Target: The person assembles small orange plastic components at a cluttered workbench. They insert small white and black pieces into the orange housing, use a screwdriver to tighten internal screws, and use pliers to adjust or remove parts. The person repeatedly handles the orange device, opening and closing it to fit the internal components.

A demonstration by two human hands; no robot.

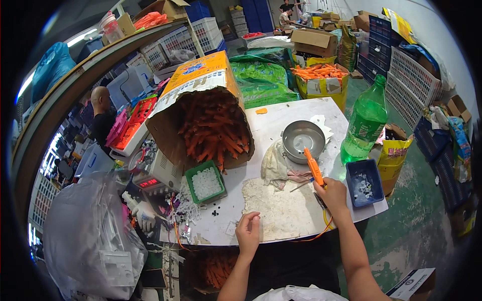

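Observation:
My right hand [332, 194] is closed on an orange elongated plastic piece [314, 168], its tip pointing away from me toward a round metal bowl [303, 131]. Close by the same hand are a thin metal rod [301, 185] and a tool with yellow handles [325, 213], partly hidden by my fingers. My left hand [248, 230] hovers at the table's near edge, fingers curled in; whether anything small is inside them is hidden. A large carton [236, 80] lies on its side at the left, packed with orange pieces [213, 128] of similar colour.
On the white table [331, 113] are a green tray [193, 188] of whitish bits, a blue tray [376, 195], a tall green bottle [364, 120] and a cloth [273, 165]. A power unit [158, 173] and grey plastic bag [85, 226] crowd the left. An orange wire [311, 238] trails along the near edge.

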